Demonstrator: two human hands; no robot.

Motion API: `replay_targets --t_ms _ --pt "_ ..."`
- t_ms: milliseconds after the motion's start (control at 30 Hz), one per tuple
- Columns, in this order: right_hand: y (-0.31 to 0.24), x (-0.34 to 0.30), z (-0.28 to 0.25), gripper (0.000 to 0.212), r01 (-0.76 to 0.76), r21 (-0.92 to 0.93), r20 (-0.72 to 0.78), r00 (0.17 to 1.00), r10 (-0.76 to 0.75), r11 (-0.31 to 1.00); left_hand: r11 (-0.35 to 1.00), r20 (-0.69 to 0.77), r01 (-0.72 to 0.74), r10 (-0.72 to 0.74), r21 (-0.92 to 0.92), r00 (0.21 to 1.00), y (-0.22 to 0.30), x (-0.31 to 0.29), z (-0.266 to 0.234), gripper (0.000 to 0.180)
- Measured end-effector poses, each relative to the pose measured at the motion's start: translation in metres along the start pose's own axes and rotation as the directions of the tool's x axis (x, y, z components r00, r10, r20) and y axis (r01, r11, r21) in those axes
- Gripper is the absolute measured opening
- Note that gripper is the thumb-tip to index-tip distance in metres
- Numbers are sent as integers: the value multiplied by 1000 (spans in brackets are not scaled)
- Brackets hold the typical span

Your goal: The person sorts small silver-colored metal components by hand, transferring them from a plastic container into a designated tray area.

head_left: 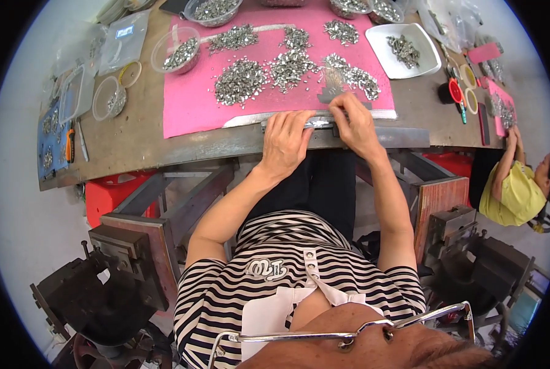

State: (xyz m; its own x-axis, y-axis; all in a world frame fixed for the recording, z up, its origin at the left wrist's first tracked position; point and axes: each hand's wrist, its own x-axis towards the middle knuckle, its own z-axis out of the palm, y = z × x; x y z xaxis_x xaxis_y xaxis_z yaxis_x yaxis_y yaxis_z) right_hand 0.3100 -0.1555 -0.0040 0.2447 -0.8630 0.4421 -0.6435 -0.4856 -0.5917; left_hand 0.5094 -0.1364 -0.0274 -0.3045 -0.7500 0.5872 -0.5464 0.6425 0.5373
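Note:
At the front edge of the table my left hand has its fingers bent and pressed against a narrow shiny metal strip. My right hand is closed in a pinch at the strip's right end; whatever is between its fingertips is too small to make out. Just beyond the hands, a pink mat carries several heaps of small silvery metal pieces, the largest pile lying to the left. Another heap is straight ahead. Past my right fingertips more pieces lie beside a thin, grey, see-through item.
A white tray and a clear round tub hold more pieces. An orange-handled tool lies at left; red-handled scissors lie at right. Dark machine fixtures flank me. A person in yellow works at far right.

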Motion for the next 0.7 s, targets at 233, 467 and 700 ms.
replay_targets --t_ms 233,467,700 --pt "-15 -13 17 10 67 104 -51 997 -62 992 1000 -7 10 -10 -8 1000 0 -1 1 44" --pt "-14 -14 20 12 73 60 -56 996 -70 995 1000 -1 9 -9 -6 1000 0 0 0 44" --pt "-25 -17 18 16 243 -210 -53 964 -259 947 1000 -7 -2 2 -20 1000 0 0 -1 48"
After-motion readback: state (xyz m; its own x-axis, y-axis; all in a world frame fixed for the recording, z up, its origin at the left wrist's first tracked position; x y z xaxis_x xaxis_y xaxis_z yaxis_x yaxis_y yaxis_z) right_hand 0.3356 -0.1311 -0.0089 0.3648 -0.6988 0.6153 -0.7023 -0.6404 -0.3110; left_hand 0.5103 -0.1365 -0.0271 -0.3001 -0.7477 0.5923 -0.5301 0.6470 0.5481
